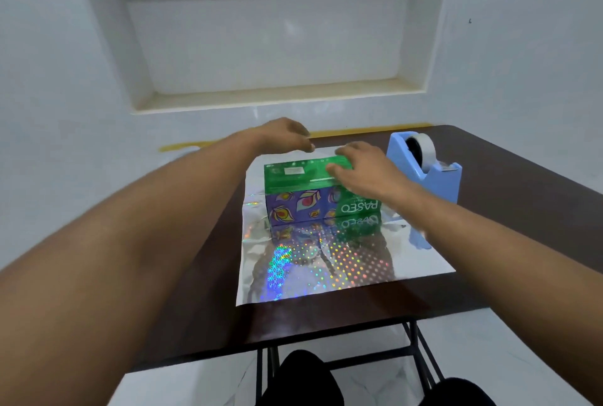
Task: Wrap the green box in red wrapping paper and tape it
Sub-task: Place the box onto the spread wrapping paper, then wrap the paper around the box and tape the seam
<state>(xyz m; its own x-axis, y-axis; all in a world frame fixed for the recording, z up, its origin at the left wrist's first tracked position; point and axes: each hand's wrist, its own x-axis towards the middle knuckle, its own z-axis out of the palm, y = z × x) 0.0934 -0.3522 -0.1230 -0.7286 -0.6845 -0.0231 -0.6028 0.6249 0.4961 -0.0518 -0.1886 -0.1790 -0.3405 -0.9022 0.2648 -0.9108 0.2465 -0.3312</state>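
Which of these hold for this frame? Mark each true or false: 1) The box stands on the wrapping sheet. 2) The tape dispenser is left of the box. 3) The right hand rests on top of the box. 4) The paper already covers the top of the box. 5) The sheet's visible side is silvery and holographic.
1) True: the green box stands on the wrapping paper.
2) False: the blue tape dispenser stands to the right of the box.
3) True: the right hand rests on the box's top.
4) False: the top is bare; the sheet lies flat on the table.
5) True: it looks silvery with rainbow dots, not red.
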